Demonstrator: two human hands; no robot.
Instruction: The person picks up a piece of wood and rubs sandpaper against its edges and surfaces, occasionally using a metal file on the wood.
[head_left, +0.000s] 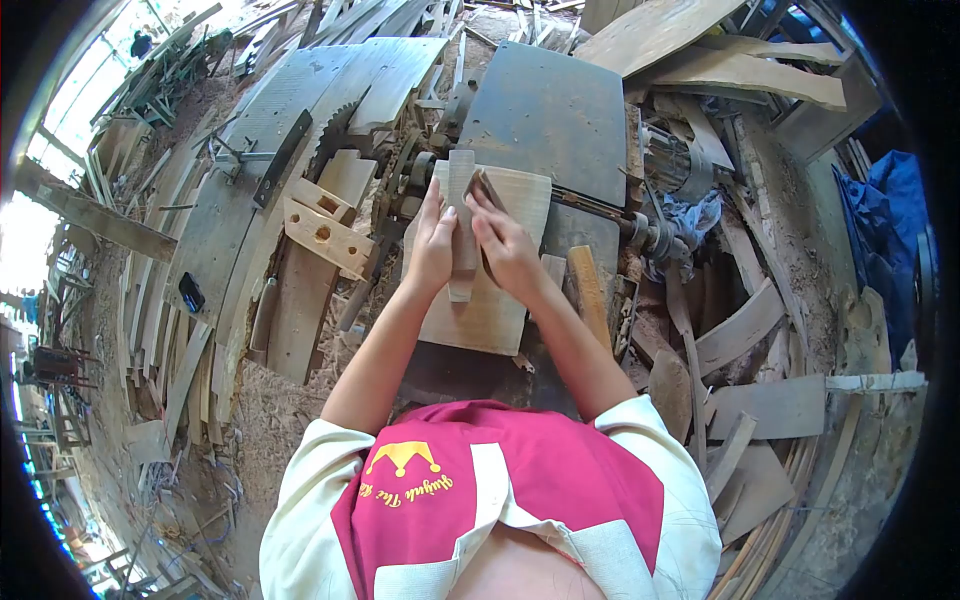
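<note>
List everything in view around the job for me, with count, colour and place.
Squared wooden block: one, light brown, between the hands
Thin flat piece: one, brown, against the right palm
Broad wooden board: one, pale, under both
Flat metal machine plate: one, blue-grey, beyond the board
Toothed saw blade: one, dark, upper left
Wooden block with holes: one, pale tan, left
Motor: one, grey, right
Crumpled tarp: one, blue, far right
Scrap wood: many, brown, all around
Hands: two, bare, centre
</note>
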